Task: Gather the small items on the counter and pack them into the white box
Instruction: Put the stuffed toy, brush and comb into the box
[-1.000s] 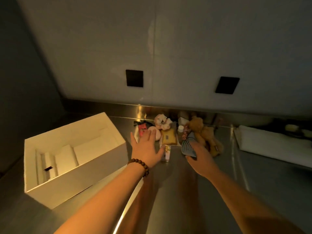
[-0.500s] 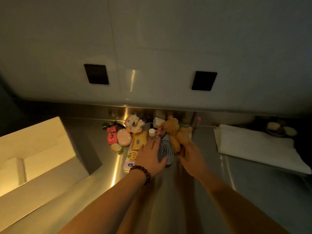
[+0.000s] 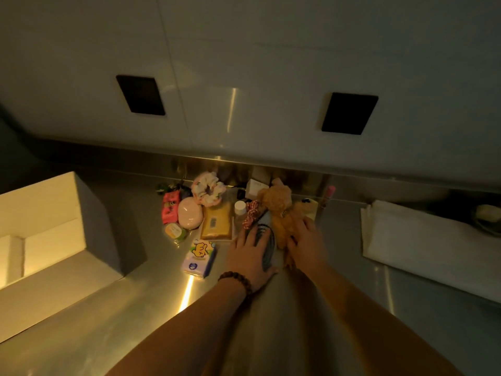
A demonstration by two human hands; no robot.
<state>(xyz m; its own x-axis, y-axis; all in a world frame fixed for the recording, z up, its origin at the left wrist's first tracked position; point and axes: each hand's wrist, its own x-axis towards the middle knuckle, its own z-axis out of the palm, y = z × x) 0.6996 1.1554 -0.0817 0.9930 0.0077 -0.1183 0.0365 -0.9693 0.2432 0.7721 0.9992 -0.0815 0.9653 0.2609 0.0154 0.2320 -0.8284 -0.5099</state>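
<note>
Both hands are down among a cluster of small items on the steel bench [image 3: 113,316], with the teddy bear [image 3: 279,210] serving as the landmark. The right hand [image 3: 307,246] lies over the bear's lower body, fingers curled around it. The left hand [image 3: 250,256] (a beaded bracelet [image 3: 235,280] on its wrist) rests with fingers spread flat on a dark, ridged oval item [image 3: 267,240] just left of the bear; what that item is, I cannot tell.

Further left of the bear lie a red checked scrunchie [image 3: 250,217], a small white-capped bottle [image 3: 240,208], a yellow packet [image 3: 217,222], a pink oval case [image 3: 190,213], a red packet [image 3: 170,207] and a small round tin [image 3: 173,230]. A pale floral scrunchie [image 3: 208,189] sits up-left of the bear, near the backsplash. A tissue pack [image 3: 200,257] with a cartoon print lies down-left of it, apart from the left hand. A small white carton [image 3: 253,189] stands just behind the bear.

The white box [image 3: 54,240] stands open, well to the left of the bear, at the frame's edge. A folded white towel [image 3: 423,240] lies well to the right.
</note>
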